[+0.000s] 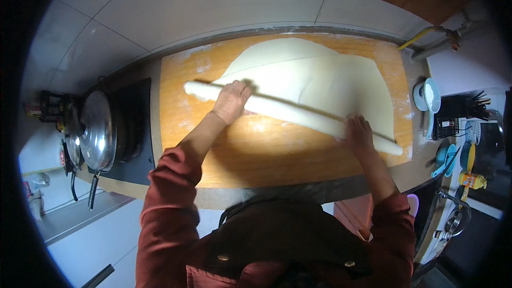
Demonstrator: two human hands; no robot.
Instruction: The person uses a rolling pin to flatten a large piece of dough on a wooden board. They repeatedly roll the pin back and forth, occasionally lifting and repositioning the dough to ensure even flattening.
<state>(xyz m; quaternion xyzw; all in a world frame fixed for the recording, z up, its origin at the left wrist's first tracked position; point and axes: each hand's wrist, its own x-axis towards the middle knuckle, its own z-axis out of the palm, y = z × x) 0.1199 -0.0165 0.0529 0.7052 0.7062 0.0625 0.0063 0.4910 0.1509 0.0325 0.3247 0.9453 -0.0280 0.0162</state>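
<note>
A large, thin sheet of dough (280, 74) lies over the wooden board (260, 168), with a fold or overlap line across it. Along its near edge a long, pale rolling pin (288, 114) slants down to the right, apparently with dough around it. My left hand (232, 102) lies over the pin near its left end, fingers curved across the top. Nearer the right end, my right hand (358, 132) is on the pin too, slightly blurred. Both palms and the pin's underside are hidden.
Left of the board, a lidded pan (98, 132) stands on a black cooktop (134, 128), its handle jutting toward me. A light-blue bowl (422, 94) sits at the right. Beyond it are a black rack (446, 128) and a yellow bottle (473, 180). A tiled wall (240, 4) borders the back.
</note>
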